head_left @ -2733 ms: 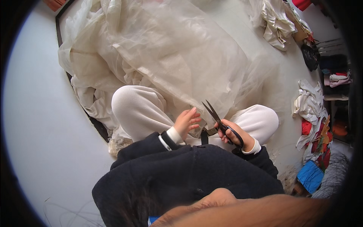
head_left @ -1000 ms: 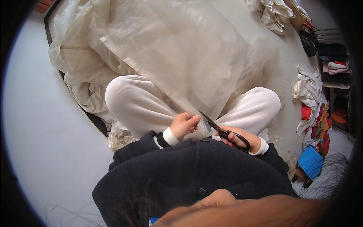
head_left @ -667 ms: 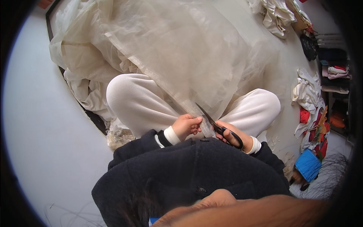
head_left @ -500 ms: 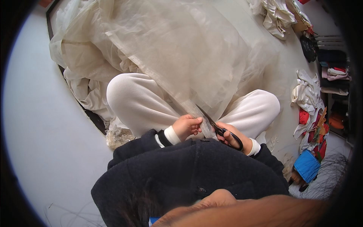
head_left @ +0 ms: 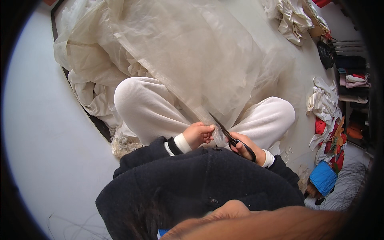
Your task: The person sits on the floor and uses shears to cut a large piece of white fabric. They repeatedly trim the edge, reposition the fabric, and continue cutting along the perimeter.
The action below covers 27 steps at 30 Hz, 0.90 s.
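Note:
My left hand (head_left: 200,134) pinches the end of a folded, sheer cream band (head_left: 150,70) at the edge of a big piece of gauzy fabric (head_left: 200,52) spread over my lap. My right hand (head_left: 244,146) grips black scissors (head_left: 224,130) by the handles, thumb in view on top. The blades point up-left, lying right beside the band just right of my left fingers; whether they are cutting into it I cannot tell. Both hands are low between my bent knees in white trousers (head_left: 138,100) (head_left: 272,112).
A dark frame edge (head_left: 98,124) curves along the left beside a white surface (head_left: 40,132). At right lie crumpled white fabric (head_left: 322,96), red cloth (head_left: 320,126), a blue item (head_left: 324,176), a black bag (head_left: 326,54) and shelves of folded cloth (head_left: 356,80). More cream fabric (head_left: 292,24) lies top right.
Since the earliest frame my left hand has closed on the band and the scissors have come down beside it. Over the last second both hands have moved only slightly.

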### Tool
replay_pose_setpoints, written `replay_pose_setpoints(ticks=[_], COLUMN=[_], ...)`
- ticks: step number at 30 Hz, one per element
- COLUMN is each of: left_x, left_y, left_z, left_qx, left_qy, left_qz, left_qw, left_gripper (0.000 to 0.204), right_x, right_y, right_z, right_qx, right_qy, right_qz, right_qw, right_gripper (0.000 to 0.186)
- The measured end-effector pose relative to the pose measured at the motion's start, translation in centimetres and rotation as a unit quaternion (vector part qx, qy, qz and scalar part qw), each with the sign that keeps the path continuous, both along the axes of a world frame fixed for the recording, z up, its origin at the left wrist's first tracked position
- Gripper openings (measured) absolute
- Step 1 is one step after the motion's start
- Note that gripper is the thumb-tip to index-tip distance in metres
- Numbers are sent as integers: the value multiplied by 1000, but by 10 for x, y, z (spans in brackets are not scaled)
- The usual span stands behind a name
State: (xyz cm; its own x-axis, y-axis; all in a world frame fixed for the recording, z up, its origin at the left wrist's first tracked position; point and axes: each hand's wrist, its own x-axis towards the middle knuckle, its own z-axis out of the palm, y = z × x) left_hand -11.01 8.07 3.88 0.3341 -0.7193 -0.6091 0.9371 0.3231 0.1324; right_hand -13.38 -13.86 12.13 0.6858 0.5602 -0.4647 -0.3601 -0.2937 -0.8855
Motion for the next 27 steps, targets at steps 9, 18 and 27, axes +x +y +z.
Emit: replay_pose_setpoints(ticks=[9,18,27], left_x=[2,3,1], left_y=[1,0,1], left_z=[3,5,7], left_qx=[6,27,134], left_qy=[-19,-40,-128], left_qz=[-27,-45,17], left_qw=[999,998,983], left_gripper=[19,23,26], right_x=[3,16,15], right_y=[0,2,1], right_z=[-7,-2,-7], right_qx=[-6,-21,-79], right_qy=[-34,14,-70], right_qz=[28,51,63], right_qw=[999,998,992], right_gripper=[71,79,83])
